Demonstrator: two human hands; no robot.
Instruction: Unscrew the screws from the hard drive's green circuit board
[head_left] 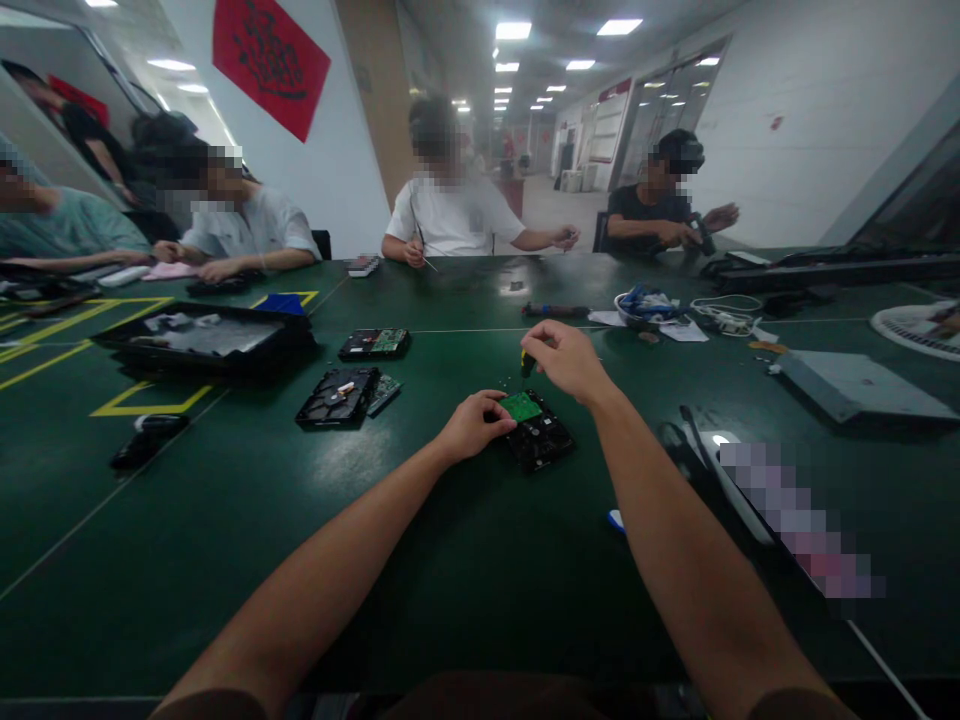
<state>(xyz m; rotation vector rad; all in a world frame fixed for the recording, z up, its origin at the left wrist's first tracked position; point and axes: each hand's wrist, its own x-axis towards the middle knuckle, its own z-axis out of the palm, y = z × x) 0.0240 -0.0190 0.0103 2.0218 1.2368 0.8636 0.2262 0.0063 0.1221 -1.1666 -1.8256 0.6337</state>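
Observation:
A black hard drive (541, 440) lies on the dark green table (420, 560) in front of me, with a small green circuit board (520, 406) on its top. My left hand (472, 425) is closed on the drive's left edge, beside the green board. My right hand (566, 358) is closed round a small screwdriver (528, 364), held upright with its tip pointing down at the board's far corner.
Two more drives (336, 396) (373, 343) and a black tray (202, 338) lie to the left. A bowl of parts (642, 305), white cables (721, 315) and a grey flat unit (855, 385) lie to the right. Several people sit along the far and left edges.

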